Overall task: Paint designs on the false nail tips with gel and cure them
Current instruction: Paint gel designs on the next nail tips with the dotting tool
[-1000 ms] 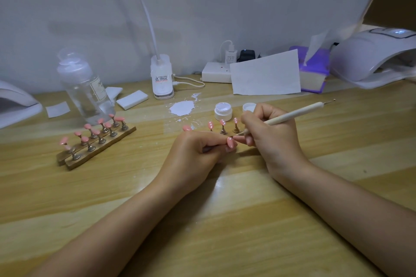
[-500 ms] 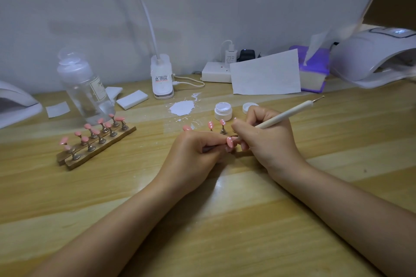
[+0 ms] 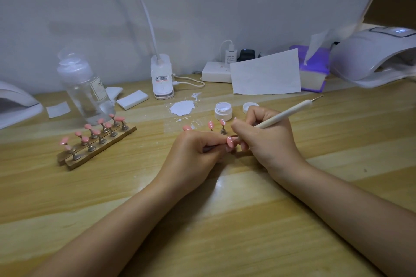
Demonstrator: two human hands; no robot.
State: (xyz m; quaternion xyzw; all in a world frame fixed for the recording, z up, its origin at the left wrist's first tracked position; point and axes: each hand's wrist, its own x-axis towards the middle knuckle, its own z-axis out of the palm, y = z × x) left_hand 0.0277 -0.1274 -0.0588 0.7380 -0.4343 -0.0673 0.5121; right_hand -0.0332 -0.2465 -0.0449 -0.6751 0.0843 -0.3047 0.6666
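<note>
Right hand [image 3: 267, 139] gripping dotting pen [image 3: 286, 114] now nearer, left hand [image 3: 198, 155] still pinching pink nail tip [image 3: 230, 141]

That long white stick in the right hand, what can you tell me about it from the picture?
The dotting tool is a slim stick with a pale cream handle and a thin metal pin ending in a tiny ball at its far end. The right hand grips it like a pen, slanted, with the far end pointing up and away to the right. Its working end is hidden behind the fingers, close to the pink nail tip held by the left hand.
</note>
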